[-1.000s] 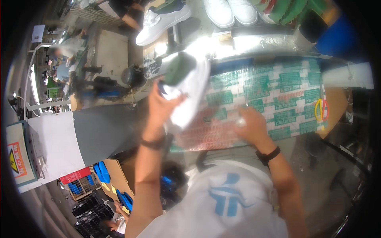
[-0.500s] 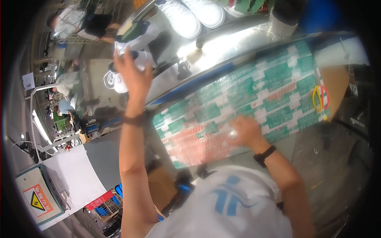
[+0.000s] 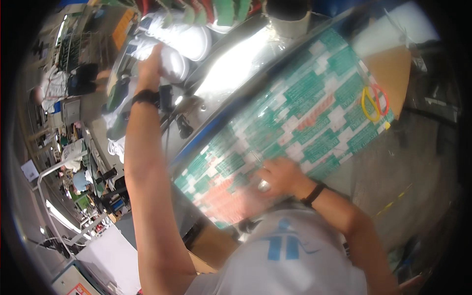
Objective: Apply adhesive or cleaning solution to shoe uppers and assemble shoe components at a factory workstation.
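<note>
My left hand (image 3: 150,66) reaches out to the far left, its fingers closed against the side of a white shoe (image 3: 173,65). A second white shoe (image 3: 194,42) sits right beside that one. Nearer me, my right hand (image 3: 282,176) is over the work surface with curled fingers. A small shiny thing (image 3: 264,186) shows by its thumb, too blurred to name. Below this hand lies a sheet-covered board (image 3: 295,115) with green, white and red patches. Scissors (image 3: 372,103) with yellow and red handles rest near its right end.
A metal rail (image 3: 231,64) runs along the board's far side. Behind it stand green and red shoe parts (image 3: 223,12) and a dark round container (image 3: 287,14). More shoes (image 3: 118,118) are left of my left arm. A person (image 3: 56,86) is farther off at left.
My left hand, spread open above the shoes at left before, has gone farther out to a white shoe and closed. My right hand stays over the board. The whole view has turned.
</note>
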A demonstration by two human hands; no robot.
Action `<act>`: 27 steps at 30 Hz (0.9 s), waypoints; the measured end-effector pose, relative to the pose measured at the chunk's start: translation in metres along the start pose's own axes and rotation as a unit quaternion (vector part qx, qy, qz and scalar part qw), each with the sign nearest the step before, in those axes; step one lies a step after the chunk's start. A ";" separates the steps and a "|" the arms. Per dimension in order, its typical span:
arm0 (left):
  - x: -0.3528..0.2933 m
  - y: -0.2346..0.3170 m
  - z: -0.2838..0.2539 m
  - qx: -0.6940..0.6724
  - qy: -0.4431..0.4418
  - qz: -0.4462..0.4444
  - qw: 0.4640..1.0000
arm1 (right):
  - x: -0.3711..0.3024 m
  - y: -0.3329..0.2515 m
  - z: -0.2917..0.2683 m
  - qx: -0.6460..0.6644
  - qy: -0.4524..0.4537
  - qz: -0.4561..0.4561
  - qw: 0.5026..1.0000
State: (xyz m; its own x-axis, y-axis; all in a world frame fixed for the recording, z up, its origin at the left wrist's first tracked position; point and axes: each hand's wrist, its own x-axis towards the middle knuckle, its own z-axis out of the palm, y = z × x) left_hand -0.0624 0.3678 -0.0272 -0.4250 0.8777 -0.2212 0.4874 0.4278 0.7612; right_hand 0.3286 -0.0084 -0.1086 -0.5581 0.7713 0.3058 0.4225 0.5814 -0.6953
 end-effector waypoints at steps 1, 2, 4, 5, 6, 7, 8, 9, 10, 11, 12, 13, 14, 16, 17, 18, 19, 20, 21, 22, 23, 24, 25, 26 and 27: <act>0.004 -0.002 -0.006 -0.028 0.046 -0.062 0.997 | 0.001 -0.002 -0.001 0.004 0.012 -0.012 1.000; 0.001 0.005 -0.008 -0.035 0.024 -0.059 0.997 | 0.002 0.003 -0.003 0.002 0.025 -0.018 1.000; -0.020 0.014 -0.018 -0.121 -0.009 -0.038 0.992 | 0.000 0.007 -0.001 -0.013 0.020 -0.010 1.000; -0.033 0.017 -0.027 -0.195 -0.018 -0.022 0.980 | -0.001 0.000 0.002 -0.019 0.013 -0.005 1.000; -0.043 0.024 -0.037 -0.241 -0.033 -0.036 0.969 | -0.002 -0.002 0.003 -0.013 0.013 -0.008 1.000; -0.058 0.023 -0.049 -0.237 -0.026 -0.036 0.971 | 0.000 -0.003 0.001 -0.008 0.034 -0.013 0.999; -0.077 0.023 -0.058 -0.215 -0.023 0.007 0.976 | 0.002 0.000 -0.001 -0.005 0.055 -0.017 0.998; -0.101 0.021 -0.066 -0.193 -0.019 0.049 0.980 | 0.001 0.000 0.001 0.000 0.055 -0.022 0.998; -0.129 0.020 -0.073 -0.172 -0.014 0.091 0.981 | -0.001 0.000 0.001 -0.002 0.050 -0.021 0.999; -0.159 0.022 -0.077 -0.149 -0.009 0.135 0.979 | -0.002 0.001 0.002 -0.003 0.047 -0.020 0.999; -0.196 0.041 -0.072 -0.247 -0.016 -0.015 0.969 | -0.005 0.002 0.004 -0.004 0.050 -0.024 0.998; -0.219 0.020 -0.080 -0.274 -0.001 -0.015 0.962 | -0.007 0.002 0.006 -0.005 0.053 -0.021 0.998; -0.246 -0.001 -0.091 -0.299 0.019 -0.018 0.954 | -0.008 0.000 0.006 -0.002 0.054 -0.019 0.998; -0.328 -0.015 -0.078 -0.298 0.076 -0.056 0.950 | -0.009 0.001 0.005 0.023 0.061 -0.012 0.998; -0.360 -0.049 -0.075 -0.237 0.101 -0.020 0.966 | -0.008 0.002 0.006 0.044 0.068 0.001 0.997; -0.394 -0.039 -0.060 -0.112 0.096 0.056 0.987 | -0.007 0.002 0.003 0.078 0.089 0.029 0.993; -0.422 -0.042 -0.047 -0.071 0.089 0.043 0.993 | -0.007 0.004 0.001 0.080 0.076 0.018 0.994; -0.445 -0.060 -0.036 0.011 0.103 0.050 0.993 | -0.008 0.007 0.000 0.137 0.099 0.064 0.984; -0.469 -0.066 -0.019 0.052 0.101 0.034 0.993 | -0.010 0.008 -0.001 0.189 0.118 0.116 0.968; -0.491 -0.074 -0.001 0.054 0.100 -0.001 0.993 | -0.007 0.007 -0.001 0.214 0.122 0.141 0.959; -0.509 -0.072 0.015 0.055 0.088 -0.051 0.993 | -0.005 0.003 -0.003 0.238 0.120 0.167 0.949; -0.517 -0.089 0.034 0.043 0.086 0.016 0.995 | -0.005 -0.003 -0.007 0.233 0.098 0.165 0.953; -0.526 -0.091 0.049 0.021 0.065 0.020 0.997 | -0.005 -0.009 -0.008 0.220 0.097 0.187 0.953; -0.531 -0.101 0.055 -0.003 0.092 0.024 0.996 | -0.006 -0.017 -0.008 0.207 0.096 0.203 0.952; -0.536 -0.110 0.061 -0.026 0.117 0.029 0.992 | -0.011 -0.028 -0.006 0.200 0.077 0.194 0.957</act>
State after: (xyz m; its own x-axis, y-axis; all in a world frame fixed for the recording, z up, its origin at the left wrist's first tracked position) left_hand 0.1580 -0.1368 -0.0297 -0.5659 0.8238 -0.0321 0.4791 0.3603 0.8004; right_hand 0.3274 -0.0320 -0.0887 -0.2903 0.9559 0.0437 0.2519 0.1204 -0.9602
